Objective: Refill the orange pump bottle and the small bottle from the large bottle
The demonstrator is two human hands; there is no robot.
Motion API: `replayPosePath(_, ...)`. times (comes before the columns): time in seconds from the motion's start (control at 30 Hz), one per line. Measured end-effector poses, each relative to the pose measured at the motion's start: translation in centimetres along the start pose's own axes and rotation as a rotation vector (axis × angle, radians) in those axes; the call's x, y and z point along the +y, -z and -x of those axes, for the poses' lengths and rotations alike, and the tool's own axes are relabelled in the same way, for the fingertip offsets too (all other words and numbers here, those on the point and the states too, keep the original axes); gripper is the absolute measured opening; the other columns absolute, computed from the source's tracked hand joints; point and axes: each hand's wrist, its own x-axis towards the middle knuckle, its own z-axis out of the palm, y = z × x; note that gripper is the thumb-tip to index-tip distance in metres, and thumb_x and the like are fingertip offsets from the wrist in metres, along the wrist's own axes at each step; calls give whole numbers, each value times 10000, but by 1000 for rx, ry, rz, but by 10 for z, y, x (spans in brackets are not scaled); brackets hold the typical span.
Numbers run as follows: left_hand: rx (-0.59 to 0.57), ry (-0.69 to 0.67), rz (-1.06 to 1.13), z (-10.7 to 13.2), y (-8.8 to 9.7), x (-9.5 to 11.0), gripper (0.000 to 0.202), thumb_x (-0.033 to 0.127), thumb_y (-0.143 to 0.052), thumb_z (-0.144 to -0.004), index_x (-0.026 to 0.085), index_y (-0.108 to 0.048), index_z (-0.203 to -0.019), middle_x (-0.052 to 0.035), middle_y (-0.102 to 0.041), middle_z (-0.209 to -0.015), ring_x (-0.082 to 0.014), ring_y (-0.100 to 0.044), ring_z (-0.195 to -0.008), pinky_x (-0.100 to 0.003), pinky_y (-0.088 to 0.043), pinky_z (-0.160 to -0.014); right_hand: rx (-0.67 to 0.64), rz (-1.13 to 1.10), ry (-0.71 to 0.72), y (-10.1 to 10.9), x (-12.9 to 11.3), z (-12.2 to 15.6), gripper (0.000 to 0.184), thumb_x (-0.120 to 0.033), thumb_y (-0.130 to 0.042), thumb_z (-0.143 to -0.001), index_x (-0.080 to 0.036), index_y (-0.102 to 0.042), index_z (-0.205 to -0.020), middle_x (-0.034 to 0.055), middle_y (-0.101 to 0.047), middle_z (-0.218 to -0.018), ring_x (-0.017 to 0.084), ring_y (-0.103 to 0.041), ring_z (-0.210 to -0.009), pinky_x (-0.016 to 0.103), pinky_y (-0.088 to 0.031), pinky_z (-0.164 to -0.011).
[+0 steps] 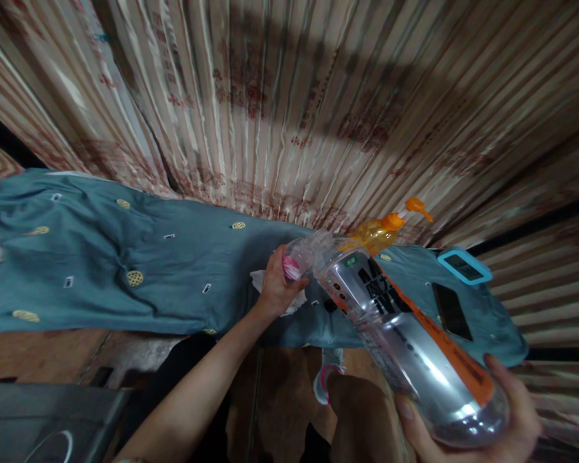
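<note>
I hold a large clear plastic bottle with a silver and orange label, tilted so its neck points away from me. My right hand cups its base at the lower right. My left hand is closed around the pink cap at the bottle's neck. A crumpled white tissue lies under my left hand on the teal cloth.
An orange pump bottle stands behind the clear bottle. A black phone and a blue-cased device lie on the cloth at the right. Striped curtains hang behind. A dark box sits lower left. My knees and a shoe show below.
</note>
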Motion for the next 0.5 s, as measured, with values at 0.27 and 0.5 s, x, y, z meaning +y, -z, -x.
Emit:
replayPosePath(0.27, 11, 3, 0, -1, 0, -3, 873, 329, -928, -712, 227, -483, -1457, -146, -621, -1431, -369, -602, -1374, -569, -472, -1194, 2, 52, 60, -1, 8, 0, 1205, -637, -929, -712, -140, -397, -1672, 204, -571, -1419, 353, -628, -1136, 492, -536, -989)
replayPosePath(0.5, 11, 43, -21, 0, -2, -1, 964, 403, -939, -705, 208, -438, -1506, -186, -607, -1480, -397, -583, -1426, -598, -455, -1221, -4, 40, 28, -3, 7, 3, 1214, -612, -948, -697, -131, -402, -1669, 200, -570, -1419, 370, -610, -1175, 509, -493, -1042)
